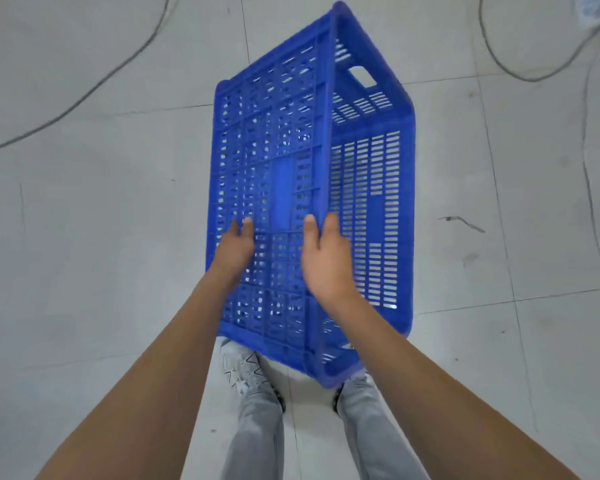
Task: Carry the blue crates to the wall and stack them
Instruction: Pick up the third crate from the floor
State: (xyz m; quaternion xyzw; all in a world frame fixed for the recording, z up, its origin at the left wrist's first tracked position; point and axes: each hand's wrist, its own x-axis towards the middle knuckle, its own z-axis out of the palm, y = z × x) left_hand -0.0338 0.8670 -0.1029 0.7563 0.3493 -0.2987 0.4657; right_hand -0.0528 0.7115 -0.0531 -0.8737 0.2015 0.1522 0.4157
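One blue perforated plastic crate (284,161) hangs tipped on its side above the tiled floor, in front of my legs. Its gridded bottom faces me on the left and a slotted long wall faces right, with a handle hole in the far end wall. My left hand (235,244) holds the bottom grid at mid-height, thumb up and fingertips at the holes. My right hand (326,261) grips the ridge where the bottom meets the long wall, thumb on the bottom side and fingers over the edge. No wall or other crate is in view.
Grey floor tiles (101,237) lie all around. A dark cable (84,95) runs across the floor at the upper left, and more cables (520,76) loop at the upper right and down the right edge. My shoes (246,372) stand under the crate's near end.
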